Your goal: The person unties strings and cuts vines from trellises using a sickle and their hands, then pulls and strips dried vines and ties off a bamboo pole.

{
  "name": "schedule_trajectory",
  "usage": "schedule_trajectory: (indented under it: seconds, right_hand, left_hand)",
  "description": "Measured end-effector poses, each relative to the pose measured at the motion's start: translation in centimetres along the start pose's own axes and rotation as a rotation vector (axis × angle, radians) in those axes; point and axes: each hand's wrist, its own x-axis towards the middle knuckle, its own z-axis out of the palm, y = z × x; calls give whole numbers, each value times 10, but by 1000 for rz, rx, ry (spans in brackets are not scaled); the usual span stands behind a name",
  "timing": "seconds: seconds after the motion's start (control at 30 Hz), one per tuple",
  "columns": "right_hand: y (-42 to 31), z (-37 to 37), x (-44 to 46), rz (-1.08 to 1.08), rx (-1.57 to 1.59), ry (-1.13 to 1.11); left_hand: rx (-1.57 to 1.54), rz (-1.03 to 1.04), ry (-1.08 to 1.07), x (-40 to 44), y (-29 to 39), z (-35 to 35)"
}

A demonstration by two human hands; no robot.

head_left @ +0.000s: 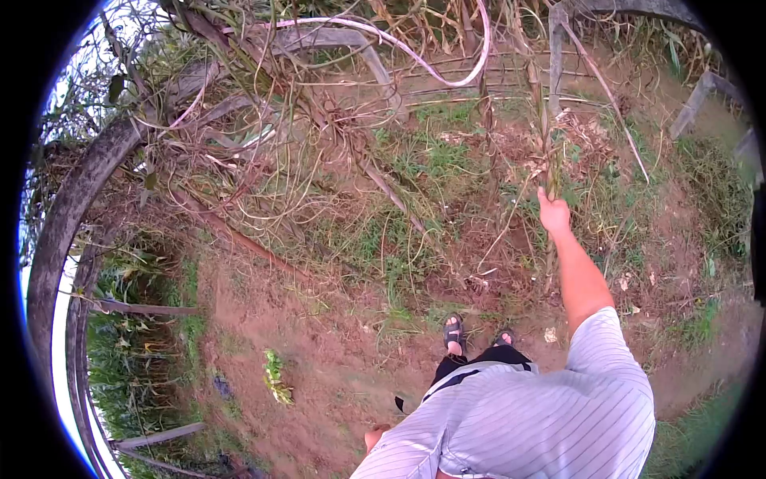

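Note:
My right hand [554, 214] reaches forward and is closed around a tall, thin plant stalk [544, 120]. The stalk rises above the fist, and dry leaves cling to it near the hand. Low at my left side, only a small part of my left hand [375, 437] shows beside the shirt; its fingers are hidden. A small black object [400, 404] is near it, too indistinct to name.
Tangled dry vines [319, 120] hang over a frame at upper left, with a curved grey beam [72, 199] alongside. A pink-white hose-like strip [415, 56] loops overhead. A leaning pole [231, 231], grey posts [556, 60] and a leafy green bunch [275, 375] stand or lie about.

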Motion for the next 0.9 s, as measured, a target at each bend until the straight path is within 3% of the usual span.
schedule_trajectory:
  seconds: [0.1,0.17,0.23,0.3,0.43,0.47,0.53,0.6,0.67,0.7,0.77,0.8,0.87,0.9]
  right_hand:
    - [-44,-60,7,-82,-32,95]
    - [-60,-90,18,-115,-22,6]
    - [-81,-120,-3,-118,-24,-45]
    - [-96,-144,-27,-86,-88,-116]
    - [-109,-167,-71,-88,-67,-213]
    - [-116,-173,-84,-95,-82,-215]
    - [-141,-188,-122,-162,-79,-215]
    - [-152,-187,-150,-147,-70,-255]
    - [-159,-177,-175,-155,7,-282]
    - [-162,-173,-184,-146,4,-251]
    - [-166,-185,-201,-67,-19,-279]
    - [-152,-184,-210,-35,-13,-260]
    - [-111,-195,-237,-438,-92,145]
    - [-96,-218,-255,-364,-95,225]
  left_hand:
    - [-267,53,-160,-37,100,-14]
    - [-617,58,-498,48,82,-10]
    - [-305,180,-259,37,160,5]
    - [-211,364,-307,16,242,22]
    - [107,805,-737,-31,374,106]
    - [301,887,-823,-91,412,115]
    - [422,968,-1206,-118,429,177]
    - [607,1141,-1106,-173,433,226]
    - [366,1437,-1101,-175,421,302]
    - [390,1444,-1147,-193,428,311]
    - [145,1002,-1409,-231,432,307]
    - [177,991,-1433,-231,429,307]
    - [47,682,-1490,-227,432,310]
    - [99,586,-1479,-219,434,315]
